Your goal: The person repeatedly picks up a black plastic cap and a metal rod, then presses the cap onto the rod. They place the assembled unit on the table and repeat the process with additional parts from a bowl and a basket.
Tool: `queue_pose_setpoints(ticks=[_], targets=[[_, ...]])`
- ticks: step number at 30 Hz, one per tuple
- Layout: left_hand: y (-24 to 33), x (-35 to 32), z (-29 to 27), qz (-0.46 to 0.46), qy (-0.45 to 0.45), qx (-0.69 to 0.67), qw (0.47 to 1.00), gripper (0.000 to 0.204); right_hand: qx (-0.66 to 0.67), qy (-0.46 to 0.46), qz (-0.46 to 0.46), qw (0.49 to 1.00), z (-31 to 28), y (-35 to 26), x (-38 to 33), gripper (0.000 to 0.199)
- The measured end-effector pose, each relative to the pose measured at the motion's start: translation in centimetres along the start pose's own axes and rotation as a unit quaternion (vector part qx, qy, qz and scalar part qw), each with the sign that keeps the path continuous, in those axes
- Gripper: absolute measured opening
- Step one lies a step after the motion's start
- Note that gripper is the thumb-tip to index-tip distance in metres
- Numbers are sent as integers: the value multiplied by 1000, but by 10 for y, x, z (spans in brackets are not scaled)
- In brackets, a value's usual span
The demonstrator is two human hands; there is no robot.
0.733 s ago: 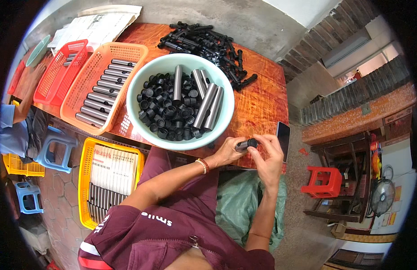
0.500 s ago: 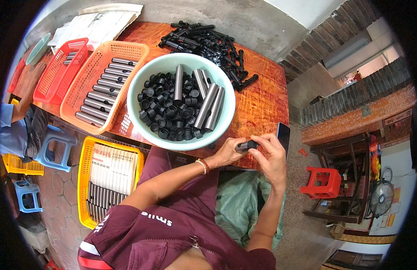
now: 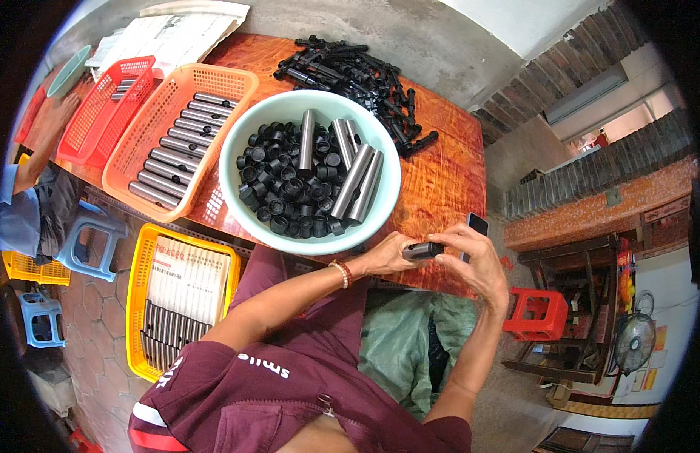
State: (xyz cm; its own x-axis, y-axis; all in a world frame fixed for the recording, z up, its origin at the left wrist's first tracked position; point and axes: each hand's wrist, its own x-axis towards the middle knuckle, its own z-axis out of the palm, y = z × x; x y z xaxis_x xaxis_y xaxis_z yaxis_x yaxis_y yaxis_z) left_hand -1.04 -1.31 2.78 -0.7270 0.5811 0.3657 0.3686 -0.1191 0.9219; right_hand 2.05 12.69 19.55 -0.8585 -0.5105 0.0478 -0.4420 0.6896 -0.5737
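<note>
My left hand (image 3: 388,255) is closed around a dark tube (image 3: 418,252), which lies just beyond the near right side of the basin (image 3: 289,244), above the table's front edge; most of its length is hidden in my fist. My right hand (image 3: 480,260) grips the tube's dark end between thumb and fingers (whether a separate cap sits there is hard to make out). The same hand partly covers a phone (image 3: 477,224), and my right forearm crosses the green sack (image 3: 395,340). At the far left a co-worker is cut off by the picture's rim, with one hand (image 3: 61,112) beside the red basket (image 3: 89,136).

The pale basin holds a mass of black caps (image 3: 289,189), with five grey tubes (image 3: 353,181) lying on top; the deeper caps cannot be seen. The orange basket (image 3: 141,132) contains a row of similar tubes, laid side by side, and the red basket a few. In the yellow crate (image 3: 133,309), tubes lie against a printed sheet (image 3: 188,268), their lower ends partly hidden by my sleeve.
</note>
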Motion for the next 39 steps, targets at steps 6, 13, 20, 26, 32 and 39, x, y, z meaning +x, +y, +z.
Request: queue_pose_setpoints(ticks=[6, 13, 20, 26, 32, 39], targets=[[-6, -4, 10, -2, 71, 13, 997, 20, -4, 65, 20, 998, 11, -5, -3, 29], [-10, -7, 18, 10, 128, 42, 991, 22, -30, 123, 54, 991, 22, -13, -7, 27], [-6, -11, 21, 4, 165, 46, 985, 25, -58, 161, 95, 981, 32, -24, -9, 26], [-14, -13, 24, 15, 182, 57, 981, 23, -92, 184, 103, 973, 42, -26, -11, 24], [-12, -13, 26, 6, 192, 39, 981, 21, -88, 229, 130, 961, 51, -29, -10, 23], [-15, -14, 25, 5, 175, 48, 983, 18, -89, 221, 201, 950, 56, -37, -11, 26]])
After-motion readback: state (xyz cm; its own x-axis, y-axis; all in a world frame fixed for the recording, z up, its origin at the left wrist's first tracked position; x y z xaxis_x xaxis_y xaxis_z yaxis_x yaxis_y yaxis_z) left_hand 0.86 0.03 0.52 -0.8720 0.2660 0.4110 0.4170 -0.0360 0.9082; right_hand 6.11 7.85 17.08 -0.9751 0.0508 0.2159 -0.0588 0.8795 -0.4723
